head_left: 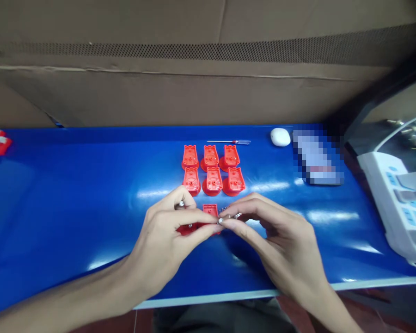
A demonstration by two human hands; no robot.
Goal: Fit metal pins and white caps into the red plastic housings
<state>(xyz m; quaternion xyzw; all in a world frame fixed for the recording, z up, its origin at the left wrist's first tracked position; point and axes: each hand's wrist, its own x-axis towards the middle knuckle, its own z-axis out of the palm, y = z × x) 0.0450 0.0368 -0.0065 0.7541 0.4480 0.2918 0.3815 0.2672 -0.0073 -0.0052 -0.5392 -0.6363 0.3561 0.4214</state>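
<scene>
Blue-topped bench (72, 208) runs across my head-camera view, with brown cardboard (159, 92) behind it. My left hand (159, 245) and right hand (280, 245) meet near the bench's front edge, fingers curled and almost touching. A red plastic part (210, 211) sits pinched in my left fingers, partly hidden beneath them. My right fingertips pinch a small metal piece (229, 212) right against it. Six similar red parts (211, 169) stand in two rows just beyond my fingers, with a small screwdriver (229, 142) lying farther back.
</scene>
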